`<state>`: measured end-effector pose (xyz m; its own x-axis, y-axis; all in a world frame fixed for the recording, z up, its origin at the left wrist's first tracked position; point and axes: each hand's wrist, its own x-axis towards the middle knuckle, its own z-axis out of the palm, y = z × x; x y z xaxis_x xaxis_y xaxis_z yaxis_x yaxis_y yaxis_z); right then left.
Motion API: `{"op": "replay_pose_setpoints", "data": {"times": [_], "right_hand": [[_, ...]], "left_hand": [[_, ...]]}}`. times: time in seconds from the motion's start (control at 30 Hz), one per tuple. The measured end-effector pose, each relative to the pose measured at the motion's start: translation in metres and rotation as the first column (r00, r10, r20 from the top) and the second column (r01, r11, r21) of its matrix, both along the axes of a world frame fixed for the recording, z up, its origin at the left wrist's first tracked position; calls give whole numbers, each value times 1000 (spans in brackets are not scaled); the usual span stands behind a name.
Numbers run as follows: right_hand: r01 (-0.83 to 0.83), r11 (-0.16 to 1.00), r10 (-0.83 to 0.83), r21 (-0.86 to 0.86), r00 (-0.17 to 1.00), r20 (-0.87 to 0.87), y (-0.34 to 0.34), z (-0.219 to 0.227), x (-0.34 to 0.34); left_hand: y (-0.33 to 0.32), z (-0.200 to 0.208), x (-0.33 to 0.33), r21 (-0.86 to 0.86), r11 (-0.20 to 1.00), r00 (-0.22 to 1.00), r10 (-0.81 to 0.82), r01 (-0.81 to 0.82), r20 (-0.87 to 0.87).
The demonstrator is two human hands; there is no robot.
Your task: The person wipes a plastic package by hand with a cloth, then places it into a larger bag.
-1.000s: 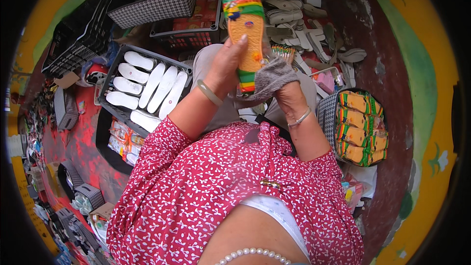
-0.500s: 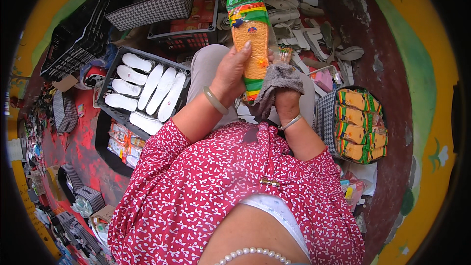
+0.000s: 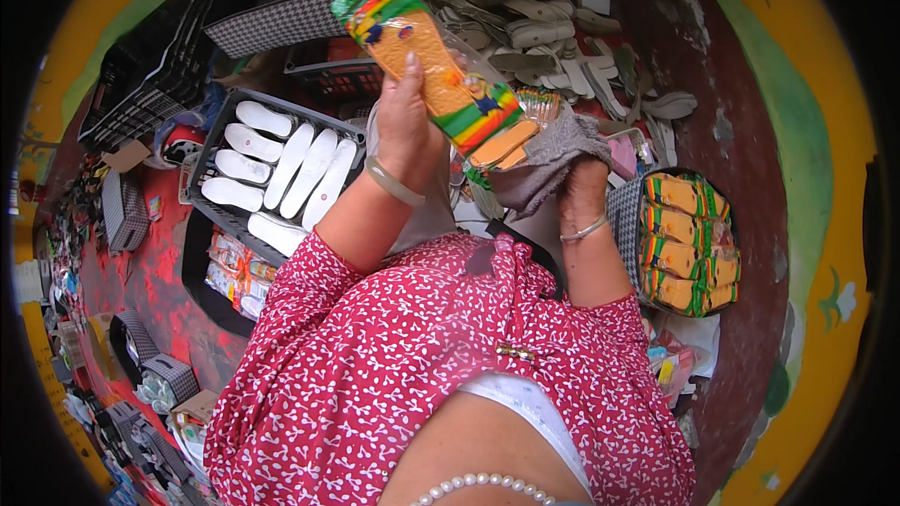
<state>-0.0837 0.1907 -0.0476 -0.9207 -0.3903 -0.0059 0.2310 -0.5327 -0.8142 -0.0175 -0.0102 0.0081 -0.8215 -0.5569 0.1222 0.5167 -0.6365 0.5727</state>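
My left hand [image 3: 411, 122] grips a pack of orange insoles [image 3: 427, 56] in a clear plastic sleeve with green, yellow and red bands, its thumb lying on the front. The pack is tilted, its green end up to the left. At the lower right end, the orange insole ends show out of the printed band. My right hand [image 3: 583, 197] is closed on a bunched grey cloth [image 3: 553, 164], which lies beside that lower end. Most of the right fingers are hidden behind the cloth.
At left, a dark crate [image 3: 239, 217] holds white insoles [image 3: 295, 169]. A checked basket [image 3: 625, 234] at right is filled with similar orange insole packs [image 3: 673, 225]. Loose insoles [image 3: 544, 33] are heaped on the floor ahead, and more baskets [image 3: 281, 28] stand at the far left.
The pack has tipped from nearly upright to a leftward slant, its top swinging left. My left hand moved a little left. My right hand and the cloth shifted slightly right and down.
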Motion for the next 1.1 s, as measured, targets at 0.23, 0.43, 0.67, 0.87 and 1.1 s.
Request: {"op": "replay_pose_setpoints", "data": {"times": [0.23, 0.43, 0.67, 0.87, 1.1], "right_hand": [[-326, 917, 377, -229, 896, 233, -30, 31, 30], [-426, 904, 417, 36, 897, 146, -43, 30, 37], [-473, 862, 473, 184, 880, 46, -38, 28, 37], [-502, 842, 510, 199, 860, 14, -36, 25, 34], [-492, 859, 493, 142, 869, 31, -15, 18, 21]], "left_hand": [[17, 7, -6, -5, 997, 996, 81, -81, -45], [38, 5, -2, -89, 993, 997, 72, -71, 3], [35, -4, 2, 37, 999, 1000, -4, 3, 28], [32, -5, 2, 179, 981, 995, -86, 74, 57], [-1, 1, -1, 67, 991, 994, 113, -113, 12]]}}
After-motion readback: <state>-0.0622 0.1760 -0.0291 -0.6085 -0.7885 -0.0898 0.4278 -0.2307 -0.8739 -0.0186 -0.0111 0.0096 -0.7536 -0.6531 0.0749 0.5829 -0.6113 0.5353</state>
